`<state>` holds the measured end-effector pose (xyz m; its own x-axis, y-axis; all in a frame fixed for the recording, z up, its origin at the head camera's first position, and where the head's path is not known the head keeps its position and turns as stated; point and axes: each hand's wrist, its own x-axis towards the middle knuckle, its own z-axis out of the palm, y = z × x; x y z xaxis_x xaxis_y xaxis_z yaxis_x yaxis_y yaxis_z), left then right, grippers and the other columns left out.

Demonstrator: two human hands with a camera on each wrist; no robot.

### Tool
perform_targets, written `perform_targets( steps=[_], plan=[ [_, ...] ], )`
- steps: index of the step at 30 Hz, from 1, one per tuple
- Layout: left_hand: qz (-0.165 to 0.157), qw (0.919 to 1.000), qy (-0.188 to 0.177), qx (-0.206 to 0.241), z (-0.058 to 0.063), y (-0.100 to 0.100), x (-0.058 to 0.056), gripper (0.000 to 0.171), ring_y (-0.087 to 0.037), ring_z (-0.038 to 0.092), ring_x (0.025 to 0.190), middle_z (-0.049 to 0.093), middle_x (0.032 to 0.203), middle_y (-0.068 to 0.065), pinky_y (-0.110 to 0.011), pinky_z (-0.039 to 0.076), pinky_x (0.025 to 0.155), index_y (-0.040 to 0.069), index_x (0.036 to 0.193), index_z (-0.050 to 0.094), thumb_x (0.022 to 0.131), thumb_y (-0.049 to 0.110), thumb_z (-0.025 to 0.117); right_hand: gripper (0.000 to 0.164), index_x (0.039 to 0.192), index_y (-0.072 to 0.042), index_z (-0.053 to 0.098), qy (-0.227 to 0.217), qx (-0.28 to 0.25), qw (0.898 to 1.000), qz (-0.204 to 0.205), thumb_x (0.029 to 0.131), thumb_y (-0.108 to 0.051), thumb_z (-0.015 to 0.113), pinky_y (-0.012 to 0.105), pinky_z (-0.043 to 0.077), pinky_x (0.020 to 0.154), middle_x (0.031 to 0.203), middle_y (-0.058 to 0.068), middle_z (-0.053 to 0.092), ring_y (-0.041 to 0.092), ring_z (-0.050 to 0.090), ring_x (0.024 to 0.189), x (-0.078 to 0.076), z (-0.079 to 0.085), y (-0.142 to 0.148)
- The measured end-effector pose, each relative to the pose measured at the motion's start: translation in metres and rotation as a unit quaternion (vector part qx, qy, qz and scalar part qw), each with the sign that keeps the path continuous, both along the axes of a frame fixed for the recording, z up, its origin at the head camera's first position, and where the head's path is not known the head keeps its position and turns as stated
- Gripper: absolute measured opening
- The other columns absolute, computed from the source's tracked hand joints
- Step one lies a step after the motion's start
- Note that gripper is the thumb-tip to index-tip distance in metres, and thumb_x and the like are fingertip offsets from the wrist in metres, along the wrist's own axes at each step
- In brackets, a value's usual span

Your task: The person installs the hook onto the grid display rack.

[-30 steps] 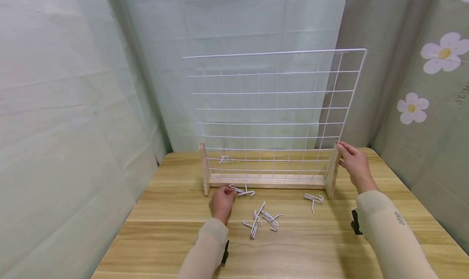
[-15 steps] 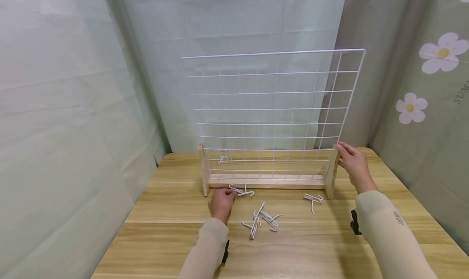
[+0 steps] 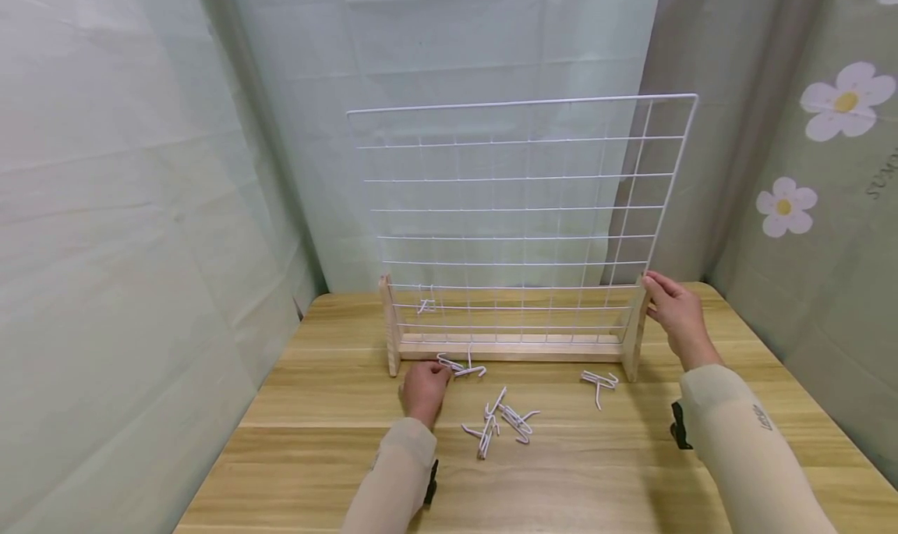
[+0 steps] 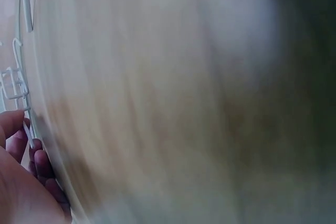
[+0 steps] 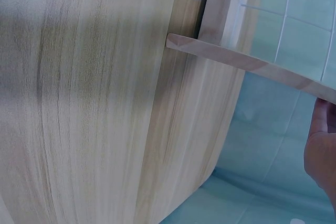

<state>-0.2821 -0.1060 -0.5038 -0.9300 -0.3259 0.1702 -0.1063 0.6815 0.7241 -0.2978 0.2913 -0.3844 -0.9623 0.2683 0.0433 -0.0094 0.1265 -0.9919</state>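
A white wire grid panel point(image 3: 522, 206) stands upright in a wooden stand point(image 3: 512, 353). My right hand point(image 3: 679, 316) holds the top of the stand's right wooden side piece point(image 5: 252, 64), at the grid's edge. At the stand's left front, my left hand point(image 3: 424, 388) pinches a white wire hook point(image 3: 471, 370) lying on the table. In the left wrist view, the thumb and fingertips point(image 4: 13, 121) close on the wire of that hook point(image 4: 16, 85). Part of the hook is hidden by the fingers. Another white hook point(image 3: 426, 304) hangs low on the grid's left side.
Two white hooks, one left point(image 3: 486, 429) and one right point(image 3: 517, 422), lie close together on the wooden table point(image 3: 561, 479) before the stand. A further hook point(image 3: 599, 384) lies near the stand's right foot. Pale curtains point(image 3: 449, 43) enclose the table's back and sides.
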Motion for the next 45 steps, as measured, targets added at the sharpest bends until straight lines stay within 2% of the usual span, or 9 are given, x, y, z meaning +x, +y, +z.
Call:
perform_targets(
  steps=[8, 17, 24, 35, 41, 45],
  plan=[
    [0.008, 0.9997, -0.007, 0.021, 0.003, -0.004, -0.001, 0.014, -0.030, 0.066, 0.082, 0.073, 0.087, -0.004, -0.049, 0.046, 0.077, 0.011, 0.084, 0.077, 0.083, 0.023, 0.071, 0.064, 0.151, -0.005, 0.038, 0.003, -0.007, 1.000, 0.000, 0.102, -0.045, 0.049, 0.049, 0.034, 0.109, 0.156, 0.020, 0.033, 0.036, 0.034, 0.140, -0.001, -0.002, 0.002],
    [0.024, 0.9973, -0.011, 0.068, 0.005, -0.007, -0.001, 0.014, -0.027, 0.063, 0.076, 0.072, 0.085, -0.005, -0.042, 0.047, 0.068, 0.011, 0.085, 0.077, 0.082, 0.023, 0.070, 0.064, 0.151, -0.006, 0.038, 0.000, -0.006, 1.000, 0.003, 0.101, -0.045, 0.049, 0.049, 0.034, 0.109, 0.156, 0.019, 0.033, 0.036, 0.034, 0.140, -0.002, 0.000, 0.001],
    [0.032, 0.9934, -0.008, 0.110, 0.008, -0.008, -0.001, 0.014, -0.025, 0.062, 0.081, 0.071, 0.088, -0.006, -0.039, 0.047, 0.070, 0.009, 0.087, 0.075, 0.083, 0.022, 0.070, 0.064, 0.151, -0.004, 0.039, 0.007, -0.001, 1.000, -0.001, 0.101, -0.043, 0.050, 0.047, 0.036, 0.107, 0.152, 0.016, 0.039, 0.033, 0.038, 0.138, -0.002, 0.001, 0.001],
    [0.046, 0.9898, 0.042, 0.128, 0.012, -0.005, -0.002, 0.011, -0.025, 0.061, 0.076, 0.068, 0.081, -0.005, -0.040, 0.047, 0.071, 0.007, 0.084, 0.072, 0.081, 0.017, 0.072, 0.064, 0.152, -0.005, 0.037, 0.003, 0.001, 1.000, 0.002, 0.102, -0.044, 0.049, 0.047, 0.037, 0.107, 0.155, 0.021, 0.034, 0.035, 0.036, 0.139, -0.003, -0.002, 0.002],
    [0.053, 0.9863, 0.084, 0.132, 0.014, 0.002, -0.005, 0.011, -0.023, 0.059, 0.073, 0.065, 0.077, -0.003, -0.039, 0.047, 0.068, 0.007, 0.084, 0.070, 0.078, 0.015, 0.074, 0.065, 0.151, -0.006, 0.040, 0.000, -0.007, 1.000, 0.000, 0.100, -0.044, 0.052, 0.044, 0.038, 0.106, 0.152, 0.015, 0.040, 0.031, 0.039, 0.137, -0.004, -0.003, 0.002],
    [0.055, 0.9833, 0.106, 0.137, 0.015, 0.007, -0.007, 0.009, -0.022, 0.058, 0.072, 0.064, 0.075, -0.001, -0.039, 0.046, 0.068, 0.008, 0.082, 0.069, 0.078, 0.015, 0.073, 0.064, 0.149, -0.005, 0.042, 0.008, -0.017, 1.000, -0.004, 0.099, -0.042, 0.056, 0.035, 0.042, 0.102, 0.140, 0.005, 0.051, 0.023, 0.046, 0.130, -0.004, -0.004, 0.004]
  ],
)
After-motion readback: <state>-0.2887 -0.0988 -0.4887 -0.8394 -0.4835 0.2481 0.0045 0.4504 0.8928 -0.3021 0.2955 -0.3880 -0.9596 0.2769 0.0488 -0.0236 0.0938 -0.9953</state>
